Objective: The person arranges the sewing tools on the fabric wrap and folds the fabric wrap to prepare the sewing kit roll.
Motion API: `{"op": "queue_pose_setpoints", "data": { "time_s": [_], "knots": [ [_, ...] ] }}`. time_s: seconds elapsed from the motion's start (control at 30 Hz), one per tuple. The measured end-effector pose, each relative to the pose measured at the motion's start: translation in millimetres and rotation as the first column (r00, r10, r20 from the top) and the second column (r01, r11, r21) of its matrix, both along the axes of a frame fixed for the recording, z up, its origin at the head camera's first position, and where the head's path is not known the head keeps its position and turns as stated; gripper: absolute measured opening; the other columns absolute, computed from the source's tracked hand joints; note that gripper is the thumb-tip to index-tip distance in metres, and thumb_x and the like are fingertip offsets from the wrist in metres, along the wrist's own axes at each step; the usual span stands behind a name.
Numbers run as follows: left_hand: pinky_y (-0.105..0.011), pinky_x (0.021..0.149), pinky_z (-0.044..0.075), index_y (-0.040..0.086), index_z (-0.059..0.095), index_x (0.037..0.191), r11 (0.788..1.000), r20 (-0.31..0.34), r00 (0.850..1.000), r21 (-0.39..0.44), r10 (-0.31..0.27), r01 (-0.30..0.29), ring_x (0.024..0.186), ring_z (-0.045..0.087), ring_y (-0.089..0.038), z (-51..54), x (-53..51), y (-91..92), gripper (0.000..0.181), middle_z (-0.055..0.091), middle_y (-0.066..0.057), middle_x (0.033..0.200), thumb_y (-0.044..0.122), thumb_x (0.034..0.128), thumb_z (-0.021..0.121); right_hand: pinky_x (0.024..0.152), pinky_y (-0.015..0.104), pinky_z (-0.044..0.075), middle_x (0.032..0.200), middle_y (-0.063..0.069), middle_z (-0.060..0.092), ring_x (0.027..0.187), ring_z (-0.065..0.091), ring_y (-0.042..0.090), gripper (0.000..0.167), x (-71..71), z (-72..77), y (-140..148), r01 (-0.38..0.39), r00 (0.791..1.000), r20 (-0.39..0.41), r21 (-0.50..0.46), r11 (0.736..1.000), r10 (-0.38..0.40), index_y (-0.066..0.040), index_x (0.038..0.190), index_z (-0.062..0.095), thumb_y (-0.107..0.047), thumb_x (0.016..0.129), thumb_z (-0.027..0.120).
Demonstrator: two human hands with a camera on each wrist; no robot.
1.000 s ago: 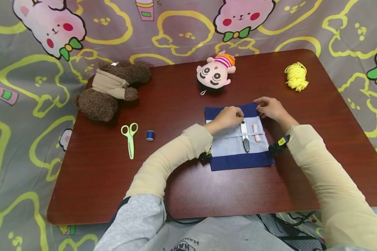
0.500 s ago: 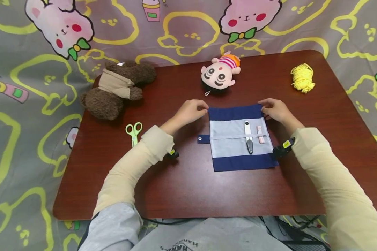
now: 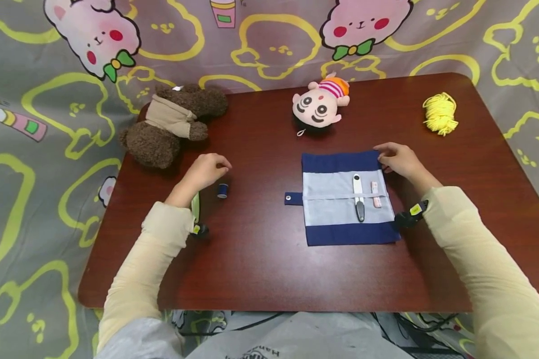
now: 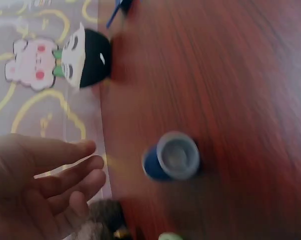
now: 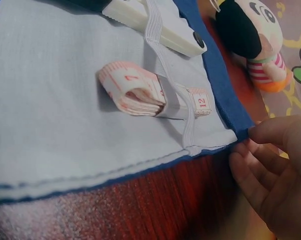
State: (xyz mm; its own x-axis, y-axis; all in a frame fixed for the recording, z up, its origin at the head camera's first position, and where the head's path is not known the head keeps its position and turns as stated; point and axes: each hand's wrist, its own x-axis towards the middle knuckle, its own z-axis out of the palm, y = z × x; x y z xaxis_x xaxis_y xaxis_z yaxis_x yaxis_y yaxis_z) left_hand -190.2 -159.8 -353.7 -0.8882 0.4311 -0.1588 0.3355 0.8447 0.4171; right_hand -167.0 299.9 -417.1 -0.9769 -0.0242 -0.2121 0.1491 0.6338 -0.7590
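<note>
The left hand (image 3: 206,171) is near a blue thread spool (image 3: 223,190) on the left of the bench (image 3: 260,269), its fingers loosely bent and apart from the spool. Green scissors (image 3: 195,207) show partly beside the left wrist. The right hand (image 3: 402,159) pinches the far right corner of a blue-edged cloth case (image 3: 328,214) between thumb and fingers. The case lies flat, right of the bench's middle; its elastic strap (image 5: 188,132) crosses a white-and-dark tool (image 3: 358,189) and, farther right, a folded measuring tape (image 5: 148,85).
</note>
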Motion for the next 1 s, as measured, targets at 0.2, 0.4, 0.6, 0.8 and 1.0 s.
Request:
{"op": "queue_pose_setpoints", "data": {
  "time_s": [0.2, 0.4, 0.6, 0.8, 1.0],
  "knots": [
    [-0.044, 0.085, 0.04, -0.002, 0.059, 0.111, 0.993, 0.123, 0.991, -0.095, -0.059, 0.071, 0.103, 0.051, -0.033, -7.0, 8.4, -15.5, 0.03, 0.057, -0.021, 0.109, 0.01, 0.083, 0.06, 0.054, 0.021, 0.048, 0.094, 0.023, 0.055, 0.062, 0.053, 0.005, 0.034, 0.9, 0.1, 1, -0.006, 1.0, -0.008, -0.014, 1.0, 0.006, 0.004, 0.121, 0.049, -0.002, 0.088, 0.049],
    [-0.046, 0.088, 0.038, -0.005, 0.056, 0.114, 0.99, 0.134, 0.987, -0.101, -0.089, 0.103, 0.103, 0.049, -0.036, -14.6, 18.9, -18.8, 0.036, 0.054, -0.024, 0.111, 0.007, 0.0809, 0.06, 0.053, 0.021, 0.048, 0.091, 0.021, 0.055, 0.061, 0.052, 0.004, 0.034, 0.2, -1.7, 0, -0.002, 1.0, -0.019, -0.015, 1.0, 0.001, 0.004, 0.12, 0.05, -0.001, 0.087, 0.049],
    [-0.039, 0.073, 0.045, -0.004, 0.062, 0.102, 0.995, 0.126, 0.991, -0.079, -0.049, 0.06, 0.087, 0.055, -0.032, -18.2, 21.3, -19.5, 0.025, 0.059, -0.02, 0.099, 0.007, 0.0799, 0.061, 0.053, 0.02, 0.047, 0.092, 0.022, 0.054, 0.062, 0.051, 0.005, 0.034, 2.6, -1.4, 2, 0.011, 1.0, -0.015, -0.007, 1.0, -0.011, 0.005, 0.12, 0.049, 0.0, 0.087, 0.048],
    [-0.037, 0.065, 0.043, 0.001, 0.059, 0.086, 0.997, 0.129, 0.991, -0.072, -0.032, 0.042, 0.073, 0.053, -0.025, -16.3, 19.5, -20.9, 0.014, 0.061, -0.013, 0.082, 0.01, 0.0772, 0.066, 0.054, 0.02, 0.047, 0.094, 0.024, 0.054, 0.063, 0.051, 0.006, 0.033, 3.3, 1.1, 2, 0.011, 1.0, -0.004, -0.006, 1.0, -0.011, 0.005, 0.121, 0.049, -0.001, 0.088, 0.048],
    [-0.034, 0.065, 0.041, 0.003, 0.059, 0.081, 0.999, 0.054, 0.999, 0.052, 0.001, -0.003, 0.074, 0.053, -0.023, -11.9, 18.2, -7.3, 0.01, 0.062, -0.011, 0.081, 0.011, 0.0793, 0.065, 0.053, 0.02, 0.047, 0.094, 0.023, 0.054, 0.062, 0.052, 0.005, 0.034, 2.7, 1.5, -1, 0.007, 1.0, -0.005, 0.002, 1.0, -0.007, 0.004, 0.121, 0.049, -0.001, 0.087, 0.048]
  ]
}}
